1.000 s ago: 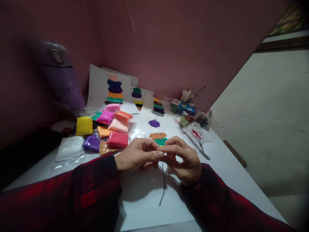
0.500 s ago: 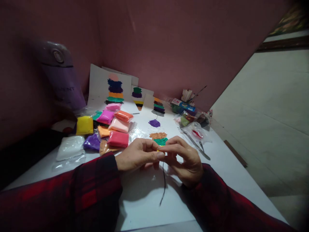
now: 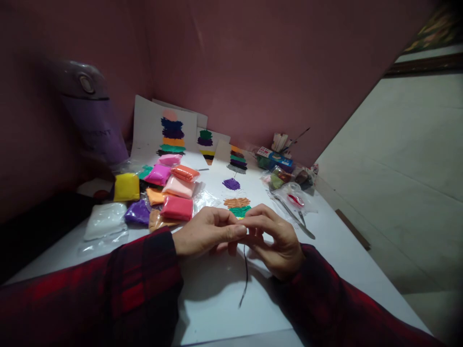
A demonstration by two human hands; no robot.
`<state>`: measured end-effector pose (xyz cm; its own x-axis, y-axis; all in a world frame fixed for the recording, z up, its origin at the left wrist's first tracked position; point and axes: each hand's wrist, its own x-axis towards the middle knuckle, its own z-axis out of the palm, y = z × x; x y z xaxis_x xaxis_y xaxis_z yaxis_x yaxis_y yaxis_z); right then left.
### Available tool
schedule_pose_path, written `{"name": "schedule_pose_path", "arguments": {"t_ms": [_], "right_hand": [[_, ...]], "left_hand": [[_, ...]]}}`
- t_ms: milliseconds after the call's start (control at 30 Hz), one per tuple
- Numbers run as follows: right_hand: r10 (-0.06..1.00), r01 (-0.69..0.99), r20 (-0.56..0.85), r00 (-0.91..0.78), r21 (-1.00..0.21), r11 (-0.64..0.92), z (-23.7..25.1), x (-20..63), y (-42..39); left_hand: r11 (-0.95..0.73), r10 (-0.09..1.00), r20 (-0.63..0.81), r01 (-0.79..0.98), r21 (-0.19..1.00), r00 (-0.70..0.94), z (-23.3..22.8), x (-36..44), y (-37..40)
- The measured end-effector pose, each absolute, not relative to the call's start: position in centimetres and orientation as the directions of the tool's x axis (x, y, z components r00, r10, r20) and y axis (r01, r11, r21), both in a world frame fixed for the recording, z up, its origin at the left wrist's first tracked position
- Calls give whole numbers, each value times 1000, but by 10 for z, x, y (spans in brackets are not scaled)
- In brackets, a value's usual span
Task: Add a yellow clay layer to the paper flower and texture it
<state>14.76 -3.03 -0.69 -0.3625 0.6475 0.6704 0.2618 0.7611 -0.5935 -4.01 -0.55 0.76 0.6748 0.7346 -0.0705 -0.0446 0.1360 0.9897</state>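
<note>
My left hand [image 3: 213, 233] and my right hand [image 3: 277, 238] meet fingertip to fingertip above the white table. Both are closed in a pinch, and whatever sits between thumbs and forefingers is hidden. Below the fingers a thin dark cord [image 3: 246, 274] runs down toward me; its upper end disappears behind my right hand. Just beyond my hands is a drawing with an orange-brown band [image 3: 237, 203] and a green band [image 3: 240, 212], partly covered by my fingers.
Several bags of coloured clay, including a red one [image 3: 177, 207] and a yellow one [image 3: 126, 187], lie to the left. A purple bottle [image 3: 96, 125] stands behind them. Painted sheets [image 3: 148, 125] lean at the wall. Metal tools [image 3: 292, 214] and a blue box [image 3: 277, 158] are at right.
My hands stay almost in place, with slight finger movement. A small yellow bit that showed between the fingertips is now covered. The cord looks the same.
</note>
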Motion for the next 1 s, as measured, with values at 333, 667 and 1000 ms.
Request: {"name": "schedule_pose_path", "arguments": {"t_ms": [333, 667, 1000], "right_hand": [[635, 246, 674, -378, -588, 770, -5, 149, -31], [641, 250, 670, -374, -592, 766, -8, 148, -30], [653, 229, 667, -359, -615, 755, -9, 149, -31]], "left_hand": [[143, 724, -72, -47, 989, 686, 8, -41, -5], [172, 735, -85, -64, 983, 672, 7, -39, -4], [181, 735, -101, -50, 982, 670, 5, -41, -5]]}}
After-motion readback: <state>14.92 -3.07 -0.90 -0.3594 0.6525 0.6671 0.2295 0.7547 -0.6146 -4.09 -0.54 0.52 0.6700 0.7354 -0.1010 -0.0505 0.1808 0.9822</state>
